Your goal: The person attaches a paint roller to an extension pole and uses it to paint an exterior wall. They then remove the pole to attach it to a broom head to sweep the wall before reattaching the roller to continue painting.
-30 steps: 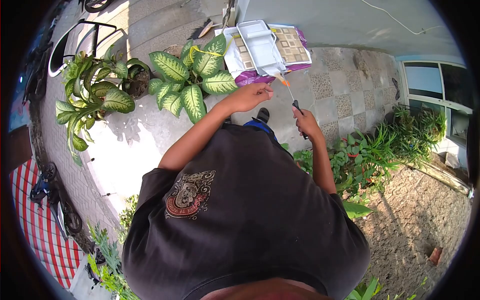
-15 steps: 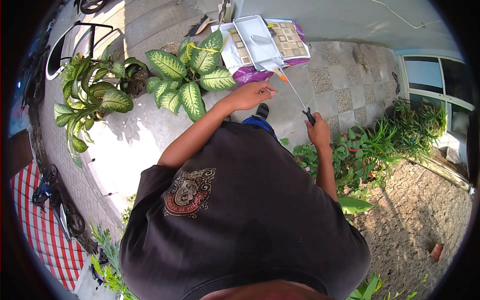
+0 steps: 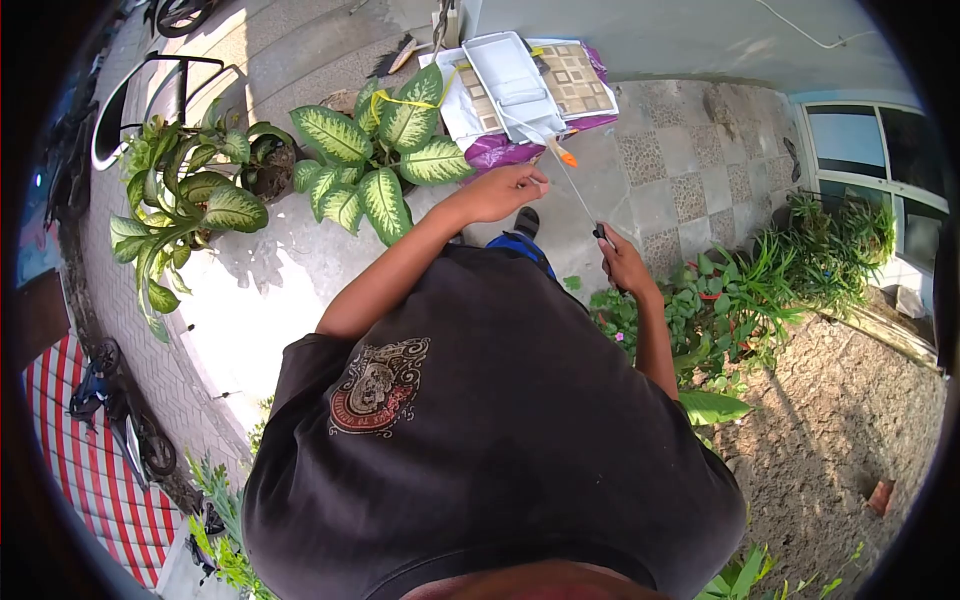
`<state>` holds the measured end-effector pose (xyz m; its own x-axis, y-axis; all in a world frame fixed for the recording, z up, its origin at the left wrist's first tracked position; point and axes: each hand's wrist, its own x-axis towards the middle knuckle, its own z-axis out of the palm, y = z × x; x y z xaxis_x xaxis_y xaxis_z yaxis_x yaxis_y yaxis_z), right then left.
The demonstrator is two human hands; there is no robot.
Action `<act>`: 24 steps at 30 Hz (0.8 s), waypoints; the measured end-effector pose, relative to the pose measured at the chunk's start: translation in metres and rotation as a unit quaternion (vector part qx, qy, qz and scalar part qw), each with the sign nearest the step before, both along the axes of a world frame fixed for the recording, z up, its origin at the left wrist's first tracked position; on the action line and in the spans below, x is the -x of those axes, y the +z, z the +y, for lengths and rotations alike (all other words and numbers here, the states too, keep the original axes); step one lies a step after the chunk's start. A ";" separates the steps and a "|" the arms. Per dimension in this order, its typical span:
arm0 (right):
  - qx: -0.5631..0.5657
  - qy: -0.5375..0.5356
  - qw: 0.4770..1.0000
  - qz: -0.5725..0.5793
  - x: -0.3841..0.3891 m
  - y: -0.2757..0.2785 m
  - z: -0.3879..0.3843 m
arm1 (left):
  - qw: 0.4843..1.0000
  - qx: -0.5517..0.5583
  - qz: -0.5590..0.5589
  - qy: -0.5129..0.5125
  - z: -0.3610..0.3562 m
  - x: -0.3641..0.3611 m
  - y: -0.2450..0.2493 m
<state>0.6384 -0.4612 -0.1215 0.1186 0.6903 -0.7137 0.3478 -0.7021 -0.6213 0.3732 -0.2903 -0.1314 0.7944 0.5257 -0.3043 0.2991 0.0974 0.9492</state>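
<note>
My right hand [image 3: 624, 263] grips the black handle of a paint roller [image 3: 579, 192]. The roller's thin metal rod runs up to a white paint tray [image 3: 492, 50], where its pale head lies low in the near part. My left hand [image 3: 510, 192] hovers short of the tray, fingers loosely curled, with nothing visible in it. Beside the tray's near edge is a brush with an orange-tipped handle [image 3: 568, 158]. Under the tray lie patterned sheets [image 3: 578, 80] and a purple and white bag [image 3: 497, 150].
Broad-leaved potted plants [image 3: 385, 190] stand left of the tray. A grey wall [image 3: 680, 40] rises behind it. Low greenery [image 3: 740, 290] and bare soil [image 3: 800, 420] lie to the right. Checkered paving [image 3: 690, 195] leads to a window [image 3: 850, 150].
My right hand has shifted slightly left, and its grip on the handle has turned. The roller head has moved toward the near end of the tray. My left hand has barely moved.
</note>
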 end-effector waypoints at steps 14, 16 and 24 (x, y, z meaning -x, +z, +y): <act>-0.038 -0.008 0.998 -0.055 0.016 0.016 0.040 | 0.999 0.010 -0.045 0.026 0.008 0.003 -0.015; -0.002 -0.013 0.999 -0.052 0.012 0.037 0.027 | 0.999 0.012 -0.040 0.025 0.007 0.006 -0.013; 0.039 -0.050 0.998 -0.026 0.006 0.008 0.032 | 0.998 0.030 -0.044 0.016 0.011 0.003 -0.014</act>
